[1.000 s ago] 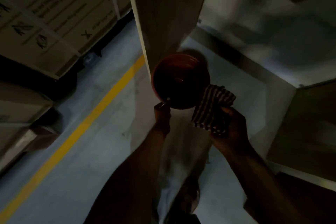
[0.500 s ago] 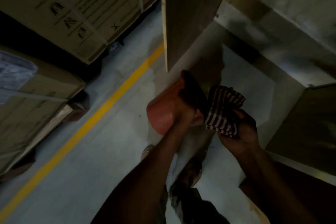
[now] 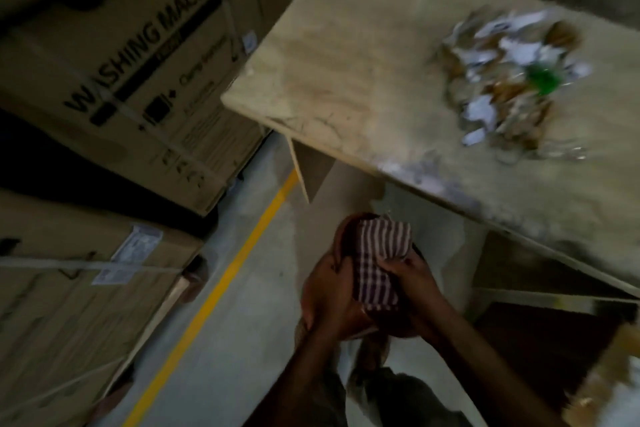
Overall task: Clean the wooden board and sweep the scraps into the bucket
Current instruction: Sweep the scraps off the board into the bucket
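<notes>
A pale wooden board point(image 3: 346, 55) forms a tabletop at the upper right, dusty along its near edge. A heap of paper and wood scraps point(image 3: 509, 80) with a green piece lies on its right part. Below the board's edge my left hand point(image 3: 325, 291) grips the rim of a small red bucket point(image 3: 349, 230), which is mostly hidden. My right hand point(image 3: 412, 281) clutches a striped cloth point(image 3: 379, 256) pressed over the bucket's mouth. Both hands are close together in front of my body.
Large cardboard boxes point(image 3: 131, 55), one marked washing machine, stack along the left. A yellow line point(image 3: 221, 284) runs across the grey concrete floor. A board leg point(image 3: 304, 166) stands under the tabletop's near corner. Dark shelving sits under the board at right.
The view has swung up so the board's top and the scraps now show. The bucket has turned upright between my hands, and the cloth has moved over it.
</notes>
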Demonstrator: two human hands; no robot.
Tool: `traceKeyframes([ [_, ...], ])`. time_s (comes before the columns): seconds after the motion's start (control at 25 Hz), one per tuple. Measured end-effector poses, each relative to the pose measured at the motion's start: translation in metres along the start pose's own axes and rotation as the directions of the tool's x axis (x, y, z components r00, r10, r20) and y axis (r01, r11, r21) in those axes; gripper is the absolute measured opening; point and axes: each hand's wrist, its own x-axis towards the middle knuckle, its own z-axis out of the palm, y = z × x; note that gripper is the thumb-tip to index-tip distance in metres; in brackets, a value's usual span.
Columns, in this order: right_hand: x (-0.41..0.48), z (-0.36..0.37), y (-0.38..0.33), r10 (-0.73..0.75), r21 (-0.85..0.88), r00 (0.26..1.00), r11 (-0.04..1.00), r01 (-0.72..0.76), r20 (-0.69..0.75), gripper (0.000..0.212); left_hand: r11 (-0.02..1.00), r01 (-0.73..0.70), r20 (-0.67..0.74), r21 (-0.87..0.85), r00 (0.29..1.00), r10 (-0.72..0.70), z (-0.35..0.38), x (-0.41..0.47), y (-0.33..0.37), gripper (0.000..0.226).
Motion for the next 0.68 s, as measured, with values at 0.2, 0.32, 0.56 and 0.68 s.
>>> traceKeyframes([
  [0.2,-0.021,-0.060,-0.096,-0.449,-0.083,0.838,0.865,0.494,0.309,0.047,0.974,0.076,0.049,-0.214,0.997,-0.067,0.005,0.002,0.036,0.043],
  [0.32,0.001,-0.101,-0.135,-0.492,-0.138,0.815,0.824,0.550,0.307,0.048,0.965,0.109,0.025,-0.238,0.994,-0.106,0.023,-0.003,0.061,0.034],
  [0.56,0.087,-0.135,-0.197,-0.595,-0.336,0.674,0.588,0.736,0.438,0.048,0.936,0.200,-0.113,-0.289,0.964,-0.241,0.068,-0.011,0.096,0.022],
  [0.68,0.112,-0.120,-0.248,-0.735,-0.351,0.450,0.300,0.887,0.508,0.053,0.930,0.210,-0.188,-0.301,0.943,-0.273,0.079,-0.022,0.108,0.030],
])
